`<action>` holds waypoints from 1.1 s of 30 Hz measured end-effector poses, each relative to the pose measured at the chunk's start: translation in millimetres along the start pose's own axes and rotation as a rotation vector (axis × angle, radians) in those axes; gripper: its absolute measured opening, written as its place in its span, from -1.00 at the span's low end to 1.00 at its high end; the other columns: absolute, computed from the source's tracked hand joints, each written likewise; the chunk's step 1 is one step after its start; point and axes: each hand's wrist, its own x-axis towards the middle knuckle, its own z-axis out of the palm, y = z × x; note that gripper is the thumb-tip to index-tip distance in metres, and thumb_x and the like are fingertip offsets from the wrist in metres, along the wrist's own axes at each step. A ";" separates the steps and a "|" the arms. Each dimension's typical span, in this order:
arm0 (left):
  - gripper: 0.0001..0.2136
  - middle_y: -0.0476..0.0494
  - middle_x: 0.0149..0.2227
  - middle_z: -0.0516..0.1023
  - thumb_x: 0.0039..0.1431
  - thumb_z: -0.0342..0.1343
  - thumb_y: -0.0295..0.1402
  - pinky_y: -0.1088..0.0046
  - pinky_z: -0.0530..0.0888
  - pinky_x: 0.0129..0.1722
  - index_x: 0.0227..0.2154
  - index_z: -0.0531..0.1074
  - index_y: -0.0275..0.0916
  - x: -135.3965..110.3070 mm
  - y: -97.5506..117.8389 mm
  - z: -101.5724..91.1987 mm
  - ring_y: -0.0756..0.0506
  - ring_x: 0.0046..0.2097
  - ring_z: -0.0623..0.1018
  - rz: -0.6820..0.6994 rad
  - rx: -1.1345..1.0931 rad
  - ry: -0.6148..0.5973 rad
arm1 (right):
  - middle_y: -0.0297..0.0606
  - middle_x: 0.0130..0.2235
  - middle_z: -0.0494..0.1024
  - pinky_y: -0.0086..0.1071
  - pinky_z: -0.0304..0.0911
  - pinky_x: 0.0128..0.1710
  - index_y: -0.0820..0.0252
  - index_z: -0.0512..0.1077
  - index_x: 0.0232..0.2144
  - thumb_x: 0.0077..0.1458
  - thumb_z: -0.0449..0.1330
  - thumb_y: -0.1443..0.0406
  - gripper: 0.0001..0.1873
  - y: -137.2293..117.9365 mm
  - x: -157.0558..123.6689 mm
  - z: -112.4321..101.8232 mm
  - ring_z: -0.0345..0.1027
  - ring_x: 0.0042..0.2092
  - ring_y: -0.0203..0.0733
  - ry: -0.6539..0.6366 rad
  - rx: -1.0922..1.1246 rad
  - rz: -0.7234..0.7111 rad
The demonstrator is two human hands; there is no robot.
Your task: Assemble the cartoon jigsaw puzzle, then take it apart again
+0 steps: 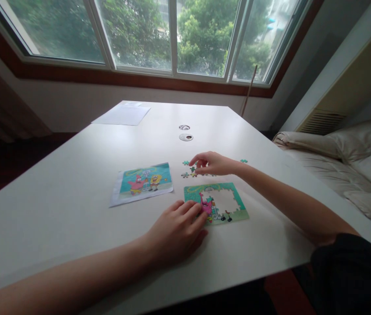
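Note:
A partly assembled jigsaw puzzle (242,214) lies on the table, its cartoon border and left side filled in around a pale gap. My left hand (181,225) rests on its lower left corner, fingers lying flat over a pink starfish figure. Beyond the puzzle, several loose puzzle pieces (185,175) are scattered on the tabletop. My right hand (213,164) hovers low over them and hides some from view. Its index finger and thumb point down at the pieces and look apart. To the left is a printed reference picture (146,180) with the same cartoon characters.
One separate puzzle piece (244,161) lies right of my right wrist. Two round inserts (185,137) sit in the white table (73,175) farther back. White sheets (122,114) lie at the far left. A pale sofa (352,162) stands along the right side.

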 end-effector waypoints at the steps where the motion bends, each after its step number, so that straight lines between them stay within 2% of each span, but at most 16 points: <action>1: -0.73 -0.24 -0.11 0.44 0.20 -0.08 -0.36 0.19 0.40 -0.16 -0.06 0.30 -0.28 0.3 0.1 0.2 -0.19 -0.09 0.42 0.002 0.001 0.004 | -0.32 -0.43 0.44 -0.47 0.15 -0.41 0.28 0.42 -0.18 0.01 0.15 0.31 -0.72 -1.3 -9.9 -0.2 0.24 -0.43 -0.39 -0.010 0.003 -0.015; 5: -0.72 -0.24 -0.11 0.43 0.20 -0.09 -0.36 0.18 0.40 -0.17 -0.05 0.29 -0.29 1.0 -0.3 2.0 -0.20 -0.09 0.42 0.015 0.014 0.020 | -0.33 -0.43 0.41 -0.48 0.12 -0.43 0.28 0.40 -0.26 0.01 0.15 0.31 -0.80 -3.2 -42.7 4.9 0.22 -0.41 -0.39 0.024 0.038 -0.012; 9: -0.72 -0.24 -0.11 0.43 0.20 -0.08 -0.37 0.18 0.40 -0.18 -0.05 0.29 -0.29 0.0 -0.9 2.8 -0.20 -0.09 0.42 0.017 0.022 0.014 | -0.34 -0.46 0.40 -0.49 0.08 -0.48 0.29 0.36 -0.35 0.00 0.18 0.26 -0.81 -1.8 -56.4 16.0 0.21 -0.44 -0.40 0.096 0.152 0.023; 12: -0.73 -0.23 -0.12 0.44 0.19 -0.08 -0.37 0.17 0.40 -0.18 -0.06 0.30 -0.29 -0.8 -0.5 2.0 -0.21 -0.09 0.42 0.010 0.024 0.001 | -0.33 -0.45 0.42 -0.49 0.07 -0.47 0.29 0.39 -0.39 0.00 0.19 0.21 -0.79 -4.5 -58.3 22.5 0.20 -0.44 -0.40 0.126 0.154 0.032; 18: -0.74 -0.24 -0.12 0.43 0.19 -0.08 -0.38 0.19 0.40 -0.16 -0.07 0.31 -0.29 0.2 -0.5 0.9 -0.20 -0.09 0.42 0.013 0.030 0.012 | -0.33 -0.45 0.48 -0.45 0.10 -0.39 0.23 0.47 -0.46 -0.08 0.25 0.20 -0.81 -13.8 -61.7 31.0 0.25 -0.39 -0.34 0.152 0.008 0.123; 23: -0.73 -0.24 -0.12 0.43 0.19 -0.08 -0.38 0.20 0.39 -0.16 -0.06 0.30 -0.29 0.4 -0.9 0.9 -0.19 -0.08 0.42 0.018 0.029 0.011 | -0.30 -0.40 0.51 -0.44 0.15 -0.32 0.23 0.48 -0.49 -0.09 0.25 0.26 -0.88 -13.4 -63.7 38.9 0.32 -0.32 -0.29 0.131 0.016 0.098; 29: -0.72 -0.24 -0.11 0.43 0.20 -0.09 -0.37 0.19 0.39 -0.15 -0.05 0.30 -0.28 0.6 -0.7 1.7 -0.19 -0.08 0.41 0.013 0.017 0.008 | -0.27 -0.38 0.51 -0.40 0.17 -0.25 0.23 0.47 -0.50 -0.10 0.26 0.29 -0.91 -16.8 -62.5 36.8 0.33 -0.30 -0.27 0.142 -0.068 0.099; 33: -0.72 -0.26 -0.11 0.43 0.20 -0.08 -0.37 0.18 0.40 -0.16 -0.05 0.30 -0.28 1.4 -0.5 1.4 -0.20 -0.08 0.42 0.013 0.012 0.011 | -0.27 -0.40 0.49 -0.42 0.17 -0.28 0.24 0.46 -0.52 -0.09 0.26 0.27 -0.87 -17.7 -61.2 34.2 0.33 -0.32 -0.27 0.099 -0.083 0.118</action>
